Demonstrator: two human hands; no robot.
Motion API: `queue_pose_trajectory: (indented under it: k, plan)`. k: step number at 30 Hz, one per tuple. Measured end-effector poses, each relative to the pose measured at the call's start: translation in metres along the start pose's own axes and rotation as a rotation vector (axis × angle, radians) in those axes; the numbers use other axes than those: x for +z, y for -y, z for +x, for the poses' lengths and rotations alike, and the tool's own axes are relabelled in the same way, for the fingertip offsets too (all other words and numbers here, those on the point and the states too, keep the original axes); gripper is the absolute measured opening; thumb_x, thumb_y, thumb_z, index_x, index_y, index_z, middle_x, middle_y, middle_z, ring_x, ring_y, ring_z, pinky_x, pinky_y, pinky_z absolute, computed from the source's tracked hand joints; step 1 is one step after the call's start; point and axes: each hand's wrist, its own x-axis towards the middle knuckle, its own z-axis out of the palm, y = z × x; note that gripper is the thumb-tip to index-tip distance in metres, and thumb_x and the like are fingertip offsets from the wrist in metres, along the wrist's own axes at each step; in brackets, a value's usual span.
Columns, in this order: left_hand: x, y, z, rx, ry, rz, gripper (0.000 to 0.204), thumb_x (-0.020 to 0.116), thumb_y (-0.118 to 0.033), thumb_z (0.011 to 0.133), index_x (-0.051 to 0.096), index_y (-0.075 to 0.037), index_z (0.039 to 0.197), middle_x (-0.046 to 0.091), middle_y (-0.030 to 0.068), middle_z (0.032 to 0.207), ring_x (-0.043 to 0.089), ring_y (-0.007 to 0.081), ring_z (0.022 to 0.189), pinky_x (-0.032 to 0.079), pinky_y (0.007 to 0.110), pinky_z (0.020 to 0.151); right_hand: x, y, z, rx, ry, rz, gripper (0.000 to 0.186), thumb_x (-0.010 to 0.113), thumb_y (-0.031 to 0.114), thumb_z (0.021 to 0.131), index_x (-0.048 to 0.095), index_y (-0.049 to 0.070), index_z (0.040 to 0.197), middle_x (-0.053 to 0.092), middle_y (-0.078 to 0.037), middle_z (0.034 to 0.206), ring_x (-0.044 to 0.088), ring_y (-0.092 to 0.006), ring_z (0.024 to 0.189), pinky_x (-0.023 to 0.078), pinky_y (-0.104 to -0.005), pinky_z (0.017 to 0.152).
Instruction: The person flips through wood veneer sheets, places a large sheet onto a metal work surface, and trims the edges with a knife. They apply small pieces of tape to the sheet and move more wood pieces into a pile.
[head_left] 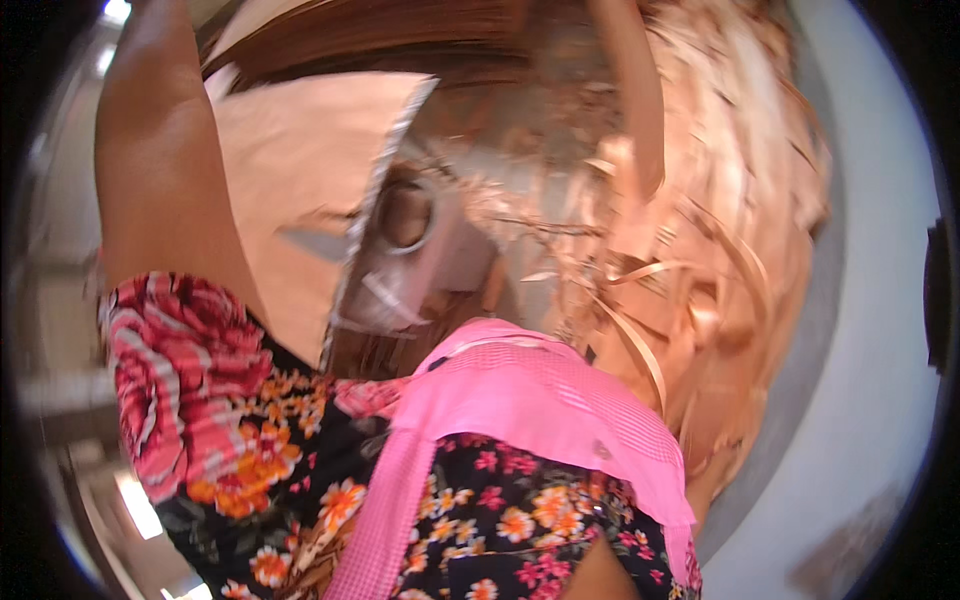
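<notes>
My left arm (pixel 160 150), in a floral sleeve (pixel 190 380), stretches up past the top edge, so my left hand is out of the picture. Beside that arm lies a broad tan sheet (pixel 300 130) with a pale striped edge; it looks like wood veneer. A grey pointed shape (pixel 315 243) shows on it, too blurred to name. My right hand does not show. A bare patch of skin at the bottom edge may be part of my right arm. Another bare limb (pixel 630 90) comes down from the top; whose it is I cannot tell.
Loose tan strips (pixel 740 200) form a large heap on the right, beside a pale blue-grey wall (pixel 890 250). A pale object with a round opening (pixel 407 215) stands by the sheet. Stacked brown sheets (pixel 400 40) lie at the top. Scraps litter the floor.
</notes>
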Motion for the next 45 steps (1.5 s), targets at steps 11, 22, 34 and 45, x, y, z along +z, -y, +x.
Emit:
queue_pose_trajectory:
  k: [11,22,34,45]
  plan:
    - [-0.398,0.327,-0.490,-1.636,0.126,-0.037,0.007,0.054,-0.011,0.075,0.053,-0.011,0.082,0.051,-0.0001,0.059,0.049,0.0119,0.044,0.043,0.026,0.038,-0.025,0.196,-0.030,-0.343,-0.096,0.419,0.033,0.048,0.016,0.083,0.046,0.007,0.115,0.055,-0.007,0.101,0.052,-0.0163,0.056,0.041,-0.0256,0.043]
    - [-0.335,0.489,-0.705,-1.578,-0.287,-0.634,0.038,0.054,-0.032,0.081,0.046,-0.007,0.110,0.058,0.0046,0.091,0.058,0.0185,0.083,0.047,0.034,0.071,0.180,0.665,-0.402,-1.094,0.422,0.114,0.028,0.057,0.005,0.078,0.055,0.002,0.106,0.061,-0.003,0.091,0.055,-0.0073,0.074,0.045,-0.0208,0.063]
    - [-0.257,0.406,-0.698,-1.768,-0.156,-0.282,0.084,0.064,-0.024,0.072,0.009,-0.009,0.133,0.047,0.0163,0.113,0.050,0.0291,0.096,0.042,0.036,0.080,0.352,0.749,-0.615,-1.645,-0.009,-0.568,0.056,0.063,0.021,0.062,0.042,0.012,0.113,0.052,-0.012,0.106,0.057,-0.0304,0.082,0.047,-0.0387,0.068]
    - [-0.160,0.427,-0.592,-1.172,-0.534,-0.571,0.056,0.061,0.002,0.068,0.042,-0.003,0.120,0.040,0.0110,0.123,0.048,0.0223,0.102,0.040,0.028,0.085,0.312,0.790,-0.569,-1.467,0.174,-0.166,0.017,0.063,0.014,0.067,0.057,0.004,0.079,0.058,-0.014,0.068,0.057,-0.0252,0.064,0.043,-0.0347,0.057]
